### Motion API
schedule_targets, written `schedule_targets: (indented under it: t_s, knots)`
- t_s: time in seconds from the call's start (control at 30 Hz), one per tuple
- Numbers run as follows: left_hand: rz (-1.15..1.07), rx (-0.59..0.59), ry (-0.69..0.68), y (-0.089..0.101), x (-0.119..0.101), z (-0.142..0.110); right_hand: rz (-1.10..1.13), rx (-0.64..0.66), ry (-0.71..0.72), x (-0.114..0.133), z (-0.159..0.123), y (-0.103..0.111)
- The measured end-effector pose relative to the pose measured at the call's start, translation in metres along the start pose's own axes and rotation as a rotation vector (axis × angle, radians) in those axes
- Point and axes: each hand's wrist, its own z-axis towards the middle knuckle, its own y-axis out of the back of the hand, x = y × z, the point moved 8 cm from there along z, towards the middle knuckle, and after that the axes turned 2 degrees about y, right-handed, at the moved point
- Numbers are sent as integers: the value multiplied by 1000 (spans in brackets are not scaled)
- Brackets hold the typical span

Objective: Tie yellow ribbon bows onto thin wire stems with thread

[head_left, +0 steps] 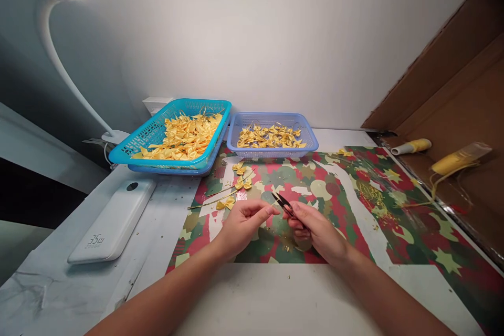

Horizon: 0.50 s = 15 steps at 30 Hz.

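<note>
My right hand [315, 228] is closed around small black snips [282, 203], whose blades point up and left. My left hand [244, 220] pinches thumb and forefinger together right beside the blades; what it holds is too small to make out. Both hands hover over a red, green and white patterned sheet [354, 205]. Three yellow ribbon bows [238, 184] with thin gold strings lie on the sheet just beyond my left hand.
A turquoise basket [137, 142] heaped with yellow bows and a lavender basket [307, 136] with fewer bows stand at the back. A white power bank [114, 223] lies left. A lamp [51, 37] arches over. Yellow spools [413, 146] rest on a brown board at right.
</note>
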Motion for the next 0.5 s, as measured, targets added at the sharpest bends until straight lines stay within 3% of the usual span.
schedule_targets:
  t_s: [0.37, 0.5]
  knots:
    - [-15, 48, 6, -3, 0, 0, -61, -27, 2, 2, -1, 1]
    - [25, 52, 8, -3, 0, 1, -215, -66, 60, 7, -2, 5]
